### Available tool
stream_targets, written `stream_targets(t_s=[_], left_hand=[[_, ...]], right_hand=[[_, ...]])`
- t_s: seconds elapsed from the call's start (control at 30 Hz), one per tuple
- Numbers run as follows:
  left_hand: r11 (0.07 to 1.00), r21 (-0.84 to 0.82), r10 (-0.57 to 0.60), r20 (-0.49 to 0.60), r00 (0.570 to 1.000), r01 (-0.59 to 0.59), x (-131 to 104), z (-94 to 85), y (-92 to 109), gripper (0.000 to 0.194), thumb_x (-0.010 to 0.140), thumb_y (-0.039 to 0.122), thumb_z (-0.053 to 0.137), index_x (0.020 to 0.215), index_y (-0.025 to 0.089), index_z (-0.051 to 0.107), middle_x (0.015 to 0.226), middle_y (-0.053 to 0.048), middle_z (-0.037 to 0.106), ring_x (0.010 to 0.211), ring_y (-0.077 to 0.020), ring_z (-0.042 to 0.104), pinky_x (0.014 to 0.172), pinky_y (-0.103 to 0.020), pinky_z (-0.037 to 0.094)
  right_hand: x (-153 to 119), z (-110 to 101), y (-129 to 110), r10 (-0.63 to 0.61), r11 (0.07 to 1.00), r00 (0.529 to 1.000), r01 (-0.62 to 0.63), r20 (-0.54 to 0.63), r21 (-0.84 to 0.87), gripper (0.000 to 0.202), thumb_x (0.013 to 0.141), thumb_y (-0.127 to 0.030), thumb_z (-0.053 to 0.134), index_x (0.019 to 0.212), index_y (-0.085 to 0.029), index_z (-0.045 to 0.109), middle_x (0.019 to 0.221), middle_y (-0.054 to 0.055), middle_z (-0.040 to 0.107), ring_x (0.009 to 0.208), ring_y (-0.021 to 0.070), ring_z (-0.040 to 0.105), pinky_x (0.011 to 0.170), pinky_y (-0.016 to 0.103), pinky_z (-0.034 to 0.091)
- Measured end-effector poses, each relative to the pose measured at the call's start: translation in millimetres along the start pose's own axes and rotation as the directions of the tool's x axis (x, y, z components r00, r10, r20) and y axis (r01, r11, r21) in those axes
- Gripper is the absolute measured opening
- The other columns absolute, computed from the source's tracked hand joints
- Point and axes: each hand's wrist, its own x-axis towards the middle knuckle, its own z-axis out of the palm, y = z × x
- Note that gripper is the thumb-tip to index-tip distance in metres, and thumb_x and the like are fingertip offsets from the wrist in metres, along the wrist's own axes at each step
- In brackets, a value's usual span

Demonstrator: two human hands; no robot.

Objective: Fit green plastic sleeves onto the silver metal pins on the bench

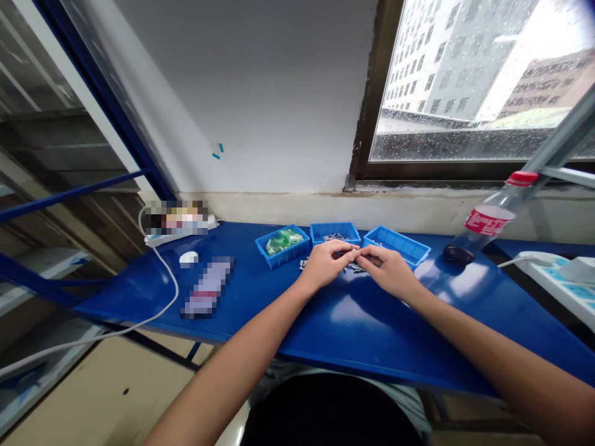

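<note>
My left hand (328,261) and my right hand (383,267) meet fingertip to fingertip above the blue table. Both are closed in a pinch, and whatever lies between the fingers is too small to make out. Under and beside them is a loose heap of small metal pieces (356,269), partly hidden by the hands. Behind my left hand stands a blue bin (334,229) with thin metal pieces in it. Left of that, another blue bin (282,248) contains green-tinted plastic bags. A third blue bin (400,244) sits behind my right hand, its near side partly covered.
A plastic bottle (490,220) with a red cap and dark contents stands at the right, near a power strip (564,279). On the left are a white rounded object (188,258), a blurred-out flat item (209,288) and a white cable (174,291). The wall and window rise behind the table (260,310).
</note>
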Motion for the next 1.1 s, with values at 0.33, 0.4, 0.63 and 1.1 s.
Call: stream_targets(t_s=[0.33,0.4,0.63,1.1], left_hand=[[0.997,-0.072,-0.043,-0.13,0.991,0.034,2.7,-4.3,0.9,0.027,0.092,0.043,0.076,0.094,0.016,0.082,0.106,-0.011,0.08,0.1,-0.0227,0.075,0.087,-0.031,0.059],[0.993,-0.105,-0.075,-0.146,0.986,0.06,3.2,-3.6,0.7,0.03,0.093,0.043,0.074,0.101,0.016,0.082,0.106,-0.01,0.08,0.095,-0.0215,0.075,0.086,-0.031,0.06],[0.953,-0.26,-0.172,-0.05,0.984,0.153,3.5,-2.0,-0.5,0.038,0.103,0.041,0.058,0.127,0.014,0.07,0.094,-0.01,0.082,0.069,-0.0164,0.075,0.062,-0.026,0.059],[0.986,-0.148,-0.093,-0.082,0.992,0.08,0.2,0.8,-1.1,0.035,0.102,0.028,0.061,0.133,0.016,0.071,0.121,-0.013,0.081,0.106,-0.0254,0.081,0.096,-0.038,0.066]], right_hand=[[-0.8,-0.3,-7.5,-0.025,0.998,1.0,0.024,-0.011,-0.058,0.029,0.096,-0.049,0.067,0.1,-0.022,0.08,0.085,0.005,0.08,0.064,0.0202,0.067,0.063,0.034,0.057],[-0.5,-0.8,-8.2,-0.03,0.998,0.999,0.029,-0.015,-0.056,0.029,0.097,-0.048,0.067,0.1,-0.022,0.08,0.086,0.006,0.08,0.066,0.0206,0.067,0.063,0.035,0.057],[-1.0,-1.3,-6.1,-0.025,0.998,1.0,0.024,-0.013,-0.057,0.032,0.099,-0.05,0.063,0.1,-0.022,0.08,0.088,0.006,0.08,0.066,0.0198,0.066,0.062,0.033,0.055],[-1.0,-1.5,-3.3,0.006,0.998,0.999,-0.009,-0.048,-0.056,0.033,0.099,-0.052,0.065,0.098,-0.022,0.078,0.088,0.006,0.078,0.062,0.0191,0.064,0.06,0.034,0.052]])
